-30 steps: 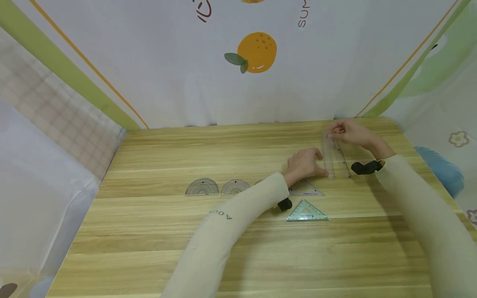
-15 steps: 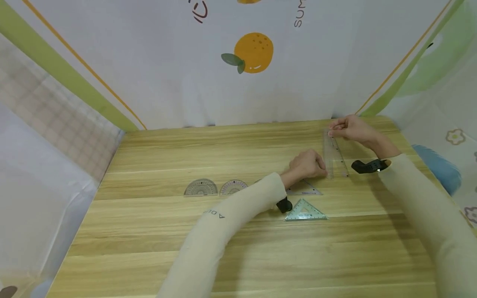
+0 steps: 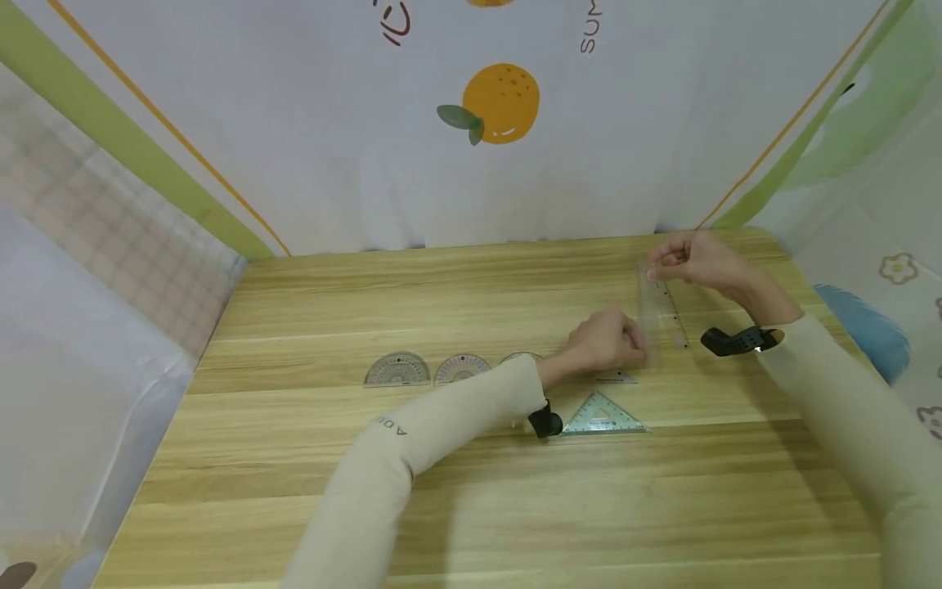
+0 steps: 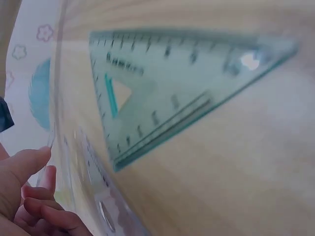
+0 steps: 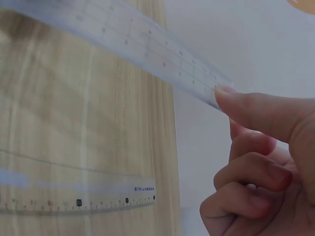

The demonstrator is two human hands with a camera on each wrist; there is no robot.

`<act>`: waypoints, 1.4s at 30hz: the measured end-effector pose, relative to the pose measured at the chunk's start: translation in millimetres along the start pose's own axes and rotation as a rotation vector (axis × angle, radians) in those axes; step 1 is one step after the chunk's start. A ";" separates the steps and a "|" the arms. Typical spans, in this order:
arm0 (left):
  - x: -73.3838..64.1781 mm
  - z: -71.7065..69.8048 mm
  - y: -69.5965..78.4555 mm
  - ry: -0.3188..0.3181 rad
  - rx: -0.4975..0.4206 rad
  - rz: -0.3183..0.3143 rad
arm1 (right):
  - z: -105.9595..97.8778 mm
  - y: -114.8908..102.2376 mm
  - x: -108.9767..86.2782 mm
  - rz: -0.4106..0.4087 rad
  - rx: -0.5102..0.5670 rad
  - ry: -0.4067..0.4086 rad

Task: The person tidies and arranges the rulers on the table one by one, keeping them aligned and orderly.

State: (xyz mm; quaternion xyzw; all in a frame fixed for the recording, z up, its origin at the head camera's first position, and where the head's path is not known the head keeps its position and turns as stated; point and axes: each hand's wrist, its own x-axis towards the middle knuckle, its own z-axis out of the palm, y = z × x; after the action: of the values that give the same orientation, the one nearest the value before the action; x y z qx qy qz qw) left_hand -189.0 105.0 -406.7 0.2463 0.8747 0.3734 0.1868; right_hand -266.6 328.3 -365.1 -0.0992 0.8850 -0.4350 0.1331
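A clear straight ruler (image 3: pixel 648 315) is held by both hands above the table, its length running away from me. My right hand (image 3: pixel 702 262) pinches its far end; in the right wrist view the thumb (image 5: pixel 261 110) presses on the end of the ruler (image 5: pixel 147 46). Near its close end, my left hand (image 3: pixel 605 339) grips it between thumb and fingers, partly blurred. A second clear ruler (image 5: pixel 98 194) with black marks lies flat just to the right. Below the left hand lies a green set square (image 3: pixel 605 415), also large in the left wrist view. The left hand partly covers a clear set square (image 3: pixel 618 378).
Along the middle of the wooden table (image 3: pixel 294 458) lie several protractors in a row: a grey one (image 3: pixel 397 370), a clear one (image 3: pixel 462 370) and another (image 3: pixel 521 357) partly behind the left sleeve. A printed cloth (image 3: pixel 368 164) hangs behind the table's back edge.
My left hand has closed on the ruler's near end and shifted slightly toward me. The right hand keeps its pinch on the far end. The ruler has moved slightly nearer.
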 end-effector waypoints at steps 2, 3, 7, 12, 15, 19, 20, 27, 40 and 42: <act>-3.6 1.3 0.5 -0.004 0.014 0.004 | 1.4 -0.4 -2.5 -0.002 0.013 -0.013; -5.2 1.9 0.9 -0.008 0.028 0.006 | 2.0 -0.9 -3.8 -0.002 0.022 -0.019; -10.6 5.8 3.2 -0.022 0.085 0.017 | 4.4 -2.3 -9.6 0.001 0.028 -0.056; -17.7 12.7 6.9 -0.030 0.117 0.053 | 7.6 -1.8 -15.2 -0.018 -0.014 -0.098; -22.3 17.6 10.0 -0.024 0.122 0.046 | 10.0 -2.7 -19.1 -0.039 -0.030 -0.121; -28.1 23.8 13.7 -0.032 0.151 0.015 | 13.2 -2.9 -24.0 -0.070 -0.019 -0.190; -29.5 25.2 14.3 -0.030 0.170 0.010 | 14.0 -3.0 -25.1 -0.082 -0.018 -0.207; -37.2 31.1 17.1 0.003 0.276 0.005 | 19.0 1.3 -28.4 -0.141 -0.003 -0.241; -46.1 38.7 16.3 -0.008 0.330 0.027 | 27.2 10.9 -33.3 -0.130 -0.031 -0.274; -46.6 40.0 16.6 -0.015 0.328 0.030 | 28.0 13.7 -33.5 -0.144 -0.037 -0.278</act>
State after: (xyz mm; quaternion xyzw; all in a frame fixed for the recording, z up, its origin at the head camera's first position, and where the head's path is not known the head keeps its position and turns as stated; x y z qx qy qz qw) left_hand -126.1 110.8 -413.7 0.2894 0.9187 0.2263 0.1449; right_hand -226.8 325.5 -387.4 -0.2241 0.8565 -0.4090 0.2212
